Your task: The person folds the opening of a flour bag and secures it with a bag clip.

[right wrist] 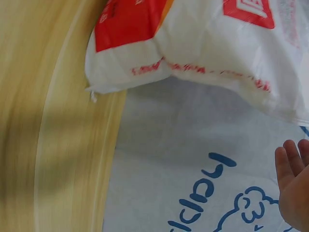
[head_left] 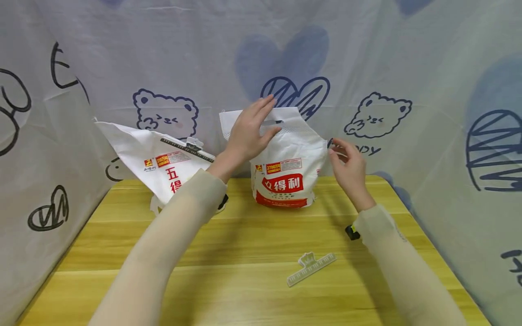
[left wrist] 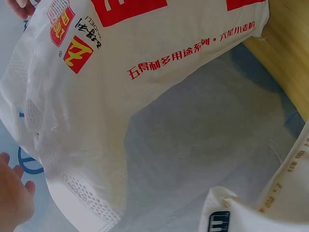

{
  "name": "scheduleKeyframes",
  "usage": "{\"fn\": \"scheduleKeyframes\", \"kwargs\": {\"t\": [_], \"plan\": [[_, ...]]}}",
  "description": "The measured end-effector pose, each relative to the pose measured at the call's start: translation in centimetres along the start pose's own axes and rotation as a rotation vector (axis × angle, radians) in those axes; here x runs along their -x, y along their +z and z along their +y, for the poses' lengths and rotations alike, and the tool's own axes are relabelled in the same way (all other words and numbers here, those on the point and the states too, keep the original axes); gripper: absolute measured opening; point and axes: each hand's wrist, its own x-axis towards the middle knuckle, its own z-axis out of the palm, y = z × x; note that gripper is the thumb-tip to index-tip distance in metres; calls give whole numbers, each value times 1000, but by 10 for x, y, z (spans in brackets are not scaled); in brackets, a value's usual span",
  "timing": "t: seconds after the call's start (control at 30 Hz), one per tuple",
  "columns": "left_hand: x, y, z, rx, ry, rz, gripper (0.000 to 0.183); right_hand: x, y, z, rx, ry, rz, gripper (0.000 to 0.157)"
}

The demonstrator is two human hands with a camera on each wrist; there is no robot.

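Note:
A white flour bag with red print stands at the back of the table, with a slot handle near its top. Fingers extended, my left hand is at the bag's upper left, by the handle. In the left wrist view that hand is beside the mesh top of the bag. My right hand is beside the bag's upper right corner, fingers loosely bent. The right wrist view shows the right hand just off the bag's edge, holding nothing.
A second white flour bag leans at the left, partly behind my left arm. A black piano-key clip is across its folded top. A pale piano-key clip lies on the wooden table. Printed cloth hangs behind and at both sides.

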Motion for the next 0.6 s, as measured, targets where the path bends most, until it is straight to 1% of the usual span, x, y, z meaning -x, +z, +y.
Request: {"fn": "scheduleKeyframes", "kwargs": {"t": [0.2,0.33,0.43,0.6], "plan": [[-12,7,3,-110,-20,-155,74,-8,6,7,45,69,-117,44],[-18,12,6,-179,-37,-231,80,-10,12,6,77,111,-162,49],[-21,15,8,-202,-41,-258,83,-10,15,4,75,131,-159,48],[-23,16,11,-209,-45,-260,82,-10,16,1,63,153,-131,45]]}}
